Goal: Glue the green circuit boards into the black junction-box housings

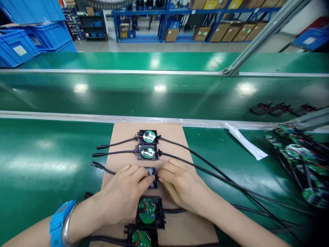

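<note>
On the cardboard sheet (pixel 169 128), a small black plastic housing (pixel 151 170) lies between my hands, its inside partly hidden. My left hand (pixel 125 192) is closed at its left side, thumb and fingertips on the edge and inside. My right hand (pixel 178 180) has its fingers closed at the right edge; whatever they pinch is hidden. A black cable end (pixel 99 166) sticks out left of this housing. Beyond it lie two similar housings with round green circuit boards (pixel 148 153), (pixel 149 136). Nearer me are two more housings, whose boards (pixel 147 211) show red and blue wires.
Black cables (pixel 221 173) run right across the green bench (pixel 64 147). A pile of wired circuit boards (pixel 305 154) lies at the right, near a white strip (pixel 246 142). Beyond a metal rail are dark parts (pixel 280 109), a slanted metal post (pixel 267 34) and blue crates (pixel 17 46).
</note>
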